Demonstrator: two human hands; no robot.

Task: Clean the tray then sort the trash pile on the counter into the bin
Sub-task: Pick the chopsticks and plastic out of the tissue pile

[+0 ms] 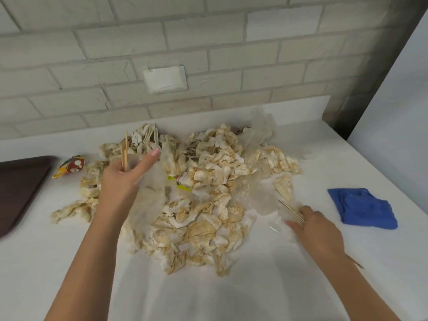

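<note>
My left hand [125, 181] was up at centre left of the frame, over the left part of the pile [208, 186]. Its fingers were curled round a few wooden sticks [125, 149], which stood upright out of my fist. The same hand pinched a sheet of clear plastic [150, 200] that hung down from it toward the pile, with my forefinger stretched out to the right.

My right hand [317, 230] was at lower right, low over the counter [231, 295] just beside the pile's right edge. It gripped a thin skewer [291, 209]. One end pointed up and left toward the pile and the other stuck out behind my wrist. That hand was blurred, so I could not tell how each finger lay. A small clear wrapper [275, 225] lay on the counter by my fingertips; I could not tell if I touched it.

The pile filled the middle of the frame: crumpled, brown-stained paper napkins with clear plastic among them and a yellow scrap [183, 185] near its centre. The dark tray [20, 188] lay at the left edge, apart from the pile. A coloured wrapper [69, 166] lay between tray and pile. A blue cloth [363, 208] lay at the right, well apart from the pile. A white cover plate [165, 78] sat on the brick wall [278, 54] above.
</note>
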